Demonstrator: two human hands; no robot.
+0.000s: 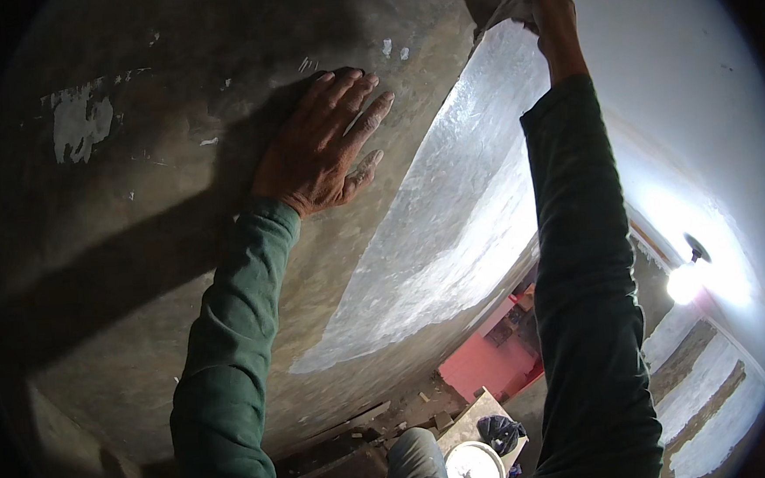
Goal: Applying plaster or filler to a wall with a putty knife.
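Note:
My left hand (324, 146) lies spread against a bare grey-brown plaster wall (178, 190), with nothing in it. Up at the top of the wall, by the ceiling edge, my right hand (555, 22) is closed around a flat grey scraper-like tool (515, 7). The tool is partly hidden by the fingers and its exact kind is unclear. Below it, a strip of smooth white putty (458, 182) runs down the wall. A few white smears (82, 124) mark the bare plaster to the left of my left hand.
Low down, a round bucket (451, 459) with white stuff inside stands on a board (491, 408), beside a black plastic bag (499, 433). A glowing bulb (685, 284) shines at right under the white ceiling (661, 64). Planks (334, 443) and a pink surface (495, 359) show below.

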